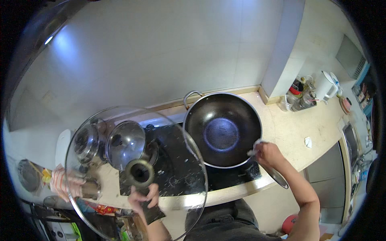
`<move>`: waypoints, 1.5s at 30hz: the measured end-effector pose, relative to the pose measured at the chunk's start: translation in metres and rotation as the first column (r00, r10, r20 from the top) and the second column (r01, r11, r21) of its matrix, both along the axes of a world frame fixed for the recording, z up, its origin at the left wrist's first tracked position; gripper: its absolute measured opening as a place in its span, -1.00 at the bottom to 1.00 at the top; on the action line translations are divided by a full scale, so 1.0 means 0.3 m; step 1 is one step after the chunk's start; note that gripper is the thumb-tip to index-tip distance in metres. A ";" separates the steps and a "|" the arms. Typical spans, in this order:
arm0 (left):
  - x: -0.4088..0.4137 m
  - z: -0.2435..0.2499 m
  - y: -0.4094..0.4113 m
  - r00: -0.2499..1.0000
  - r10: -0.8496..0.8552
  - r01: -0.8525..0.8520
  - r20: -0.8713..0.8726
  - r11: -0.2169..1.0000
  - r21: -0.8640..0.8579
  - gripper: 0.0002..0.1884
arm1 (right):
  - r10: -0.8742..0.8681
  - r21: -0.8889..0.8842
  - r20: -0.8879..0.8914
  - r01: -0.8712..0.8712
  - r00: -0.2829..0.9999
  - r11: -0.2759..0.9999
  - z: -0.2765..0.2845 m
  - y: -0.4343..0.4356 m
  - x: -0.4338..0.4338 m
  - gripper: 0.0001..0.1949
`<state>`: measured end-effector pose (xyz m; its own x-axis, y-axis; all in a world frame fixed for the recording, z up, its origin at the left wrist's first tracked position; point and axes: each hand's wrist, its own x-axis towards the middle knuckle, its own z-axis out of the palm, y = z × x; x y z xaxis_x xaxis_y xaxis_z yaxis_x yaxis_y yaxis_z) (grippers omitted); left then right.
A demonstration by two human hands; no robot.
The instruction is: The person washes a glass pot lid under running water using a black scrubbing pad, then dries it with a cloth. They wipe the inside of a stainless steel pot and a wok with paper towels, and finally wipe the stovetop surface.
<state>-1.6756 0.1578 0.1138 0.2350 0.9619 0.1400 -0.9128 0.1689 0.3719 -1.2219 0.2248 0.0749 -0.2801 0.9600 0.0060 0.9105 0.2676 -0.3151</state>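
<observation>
My left hand (144,197) grips the dark handle of a large round glass lid (178,141). The lid is raised over the left part of the hob, and other things show through its glass. A dark wok (223,134) with a steel rim and loop handle stands on the right side of the black glass hob (178,177). Its inside holds no food. At the wok's near right rim, my right hand (267,153) pinches a crumpled white tissue or cloth (255,147). The wok's long handle (276,176) extends below my right wrist.
A smaller glass lid (126,144) and a steel pot (87,143) stand left. Near them are a striped cloth (60,182) and a metal cup (91,189). A white scrap (308,142), jars (303,102) and a white kettle (325,86) occupy the right counter.
</observation>
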 end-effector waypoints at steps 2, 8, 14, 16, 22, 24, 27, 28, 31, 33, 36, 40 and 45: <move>0.103 0.068 0.039 0.988 0.143 -0.148 -0.064 0.984 -0.099 -0.52 | -0.054 -0.100 -0.158 0.039 0.986 0.994 0.145 -0.053 -0.101 -0.76; 0.212 0.014 0.118 1.000 -0.029 0.029 -0.003 0.999 -0.028 -0.37 | -0.239 -0.280 -0.945 -0.178 0.223 0.943 0.344 -0.081 -0.267 -0.84; 0.304 -0.001 0.127 0.984 -0.149 0.157 0.094 0.984 -0.080 -0.43 | -0.559 -0.379 -0.773 -0.489 -0.299 0.786 0.327 -0.069 -0.328 -0.73; 0.307 0.001 0.118 0.977 -0.183 0.194 0.113 0.977 -0.094 -0.43 | -0.564 -0.362 -0.781 -0.540 -0.269 0.760 0.339 -0.069 -0.327 -0.67; 0.328 -0.010 0.090 0.961 -0.219 0.238 0.171 0.966 -0.102 -0.47 | -0.106 -0.215 -0.938 -0.313 0.329 0.925 0.347 -0.110 -0.338 -0.64; 0.345 0.002 0.084 0.964 -0.190 0.210 0.188 0.974 -0.090 -0.62 | 0.143 -0.016 -0.773 -0.245 0.619 0.969 0.426 -0.147 -0.366 -0.62; 0.354 0.022 0.072 0.965 -0.176 0.192 0.193 0.979 -0.068 -0.55 | 0.385 0.471 -0.341 -0.199 0.858 0.860 0.381 -0.130 -0.396 -0.65; 0.356 0.023 0.068 0.971 -0.147 0.166 0.187 0.982 -0.089 -0.47 | 0.348 0.582 -0.226 -0.160 0.910 0.797 0.394 -0.130 -0.403 -0.77; 0.339 0.002 0.068 0.948 -0.265 0.267 0.174 0.964 0.010 -0.40 | 0.284 0.568 -0.287 -0.077 0.915 0.819 0.375 -0.132 -0.396 -0.85; 0.343 0.001 0.063 0.960 -0.243 0.249 0.141 0.968 -0.030 -0.40 | 0.319 0.501 -0.414 -0.079 0.852 0.862 0.346 -0.117 -0.407 -0.83; 0.355 -0.016 0.072 0.959 -0.253 0.262 0.125 0.963 -0.064 -0.39 | 0.475 0.530 -0.410 -0.221 0.779 0.819 0.314 -0.167 -0.464 -0.81; 0.377 0.000 0.083 0.973 -0.222 0.226 0.054 0.971 -0.074 -0.36 | 0.513 0.438 -0.513 -0.304 0.688 0.846 0.386 -0.264 -0.520 -0.77; 0.384 -0.022 0.066 0.949 -0.304 0.309 0.083 0.949 -0.067 -0.46 | 0.315 0.300 -0.585 -0.161 0.747 0.940 0.421 -0.140 -0.388 -0.70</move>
